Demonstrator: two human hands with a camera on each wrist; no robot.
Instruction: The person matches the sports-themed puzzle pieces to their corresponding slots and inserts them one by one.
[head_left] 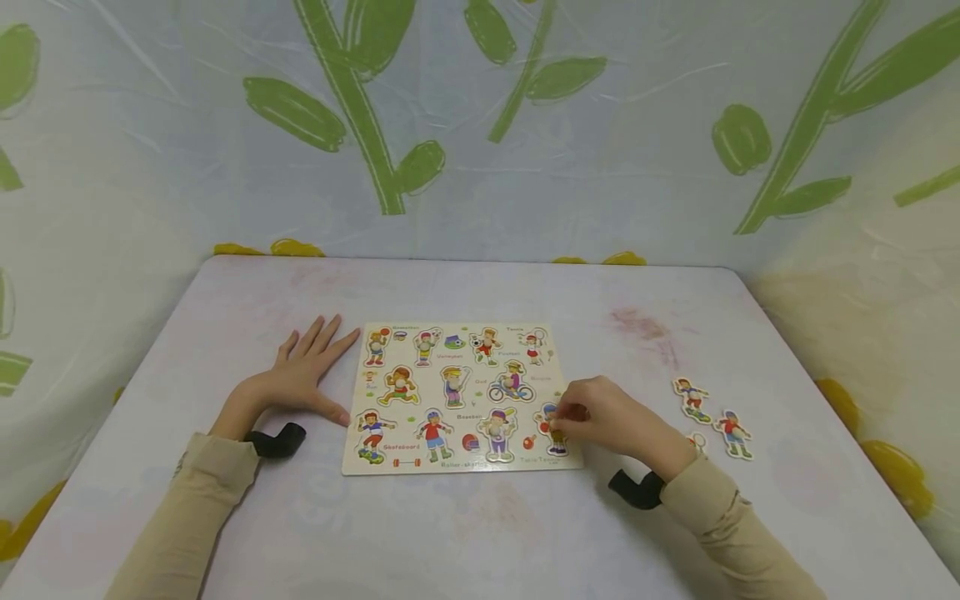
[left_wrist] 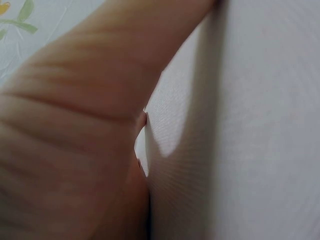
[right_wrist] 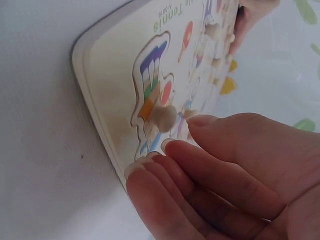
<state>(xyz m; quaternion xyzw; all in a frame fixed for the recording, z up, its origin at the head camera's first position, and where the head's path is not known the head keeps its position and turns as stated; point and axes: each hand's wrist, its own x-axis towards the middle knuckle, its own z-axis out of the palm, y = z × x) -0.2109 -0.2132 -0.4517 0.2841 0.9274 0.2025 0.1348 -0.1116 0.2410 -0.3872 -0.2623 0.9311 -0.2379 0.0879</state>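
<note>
A wooden knob puzzle board with printed sports figures lies flat on the table. My right hand is at its lower right corner, by the table tennis piece, which sits in its outline. In the right wrist view, the bent fingertips stop just short of this piece's round wooden knob, thumb and forefinger slightly apart. My left hand rests on the table with fingers spread, its thumb and forefinger tips at the board's left edge. The left wrist view is mostly filled by that hand's palm.
Right of the board lie a skateboarder piece and a red-shirted figure piece. Another piece with a racket is partly hidden by the right wrist. A leaf-patterned sheet hangs behind the table.
</note>
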